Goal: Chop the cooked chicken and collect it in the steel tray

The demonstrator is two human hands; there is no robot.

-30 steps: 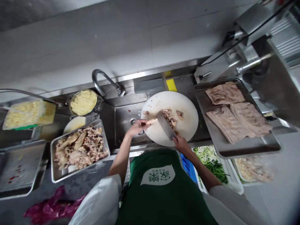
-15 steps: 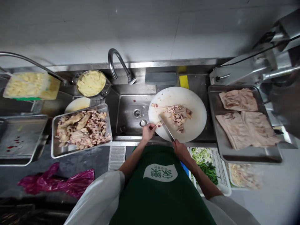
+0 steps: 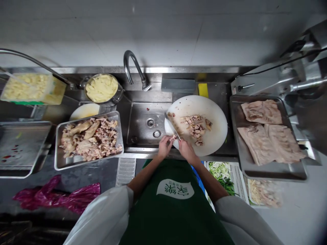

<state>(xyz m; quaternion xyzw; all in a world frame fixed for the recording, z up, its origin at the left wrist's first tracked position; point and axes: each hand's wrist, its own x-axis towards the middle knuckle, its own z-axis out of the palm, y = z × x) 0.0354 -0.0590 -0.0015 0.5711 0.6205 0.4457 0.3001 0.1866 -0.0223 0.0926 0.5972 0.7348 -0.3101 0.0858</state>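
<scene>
Left hand (image 3: 165,146): thumb and fingertips pinching a small meat piece (image 3: 174,136) at the near left edge of the cutting board.
Right hand (image 3: 186,149): fingers wrapped about the handle of a kitchen knife; just beside the left hand.
Kitchen knife (image 3: 172,126): blade slanting away and leftward over the board's left part, seen nearly edge-on; whether it touches the meat piece, cannot tell.
Cutting board (image 3: 217,115): round, white, stained; on the steel bench (image 3: 220,90), its left side reaching over the sink.
Chopped meat (image 3: 196,128): loose heap about the board's middle, right of the blade.
Small scraps (image 3: 171,115): at the board's left edge, near the knife tip.
Sink (image 3: 139,124): stainless steel, left of the board; curved faucet (image 3: 139,69) behind.
Left meat tray (image 3: 58,153): metal, tilted in view, holding cut meat and larger chunks (image 3: 89,139).
Pot (image 3: 113,98): filled with pale yellow slices (image 3: 101,88).
Sponge (image 3: 203,90): yellow, behind the board.
Right tray (image 3: 281,173): metal, bearing slabs of pale meat (image 3: 270,143).
Basket (image 3: 238,177): white, perforated, with chopped greens (image 3: 226,183).
Plastic bag (image 3: 58,195): magenta, crumpled, below the left meat tray.
</scene>
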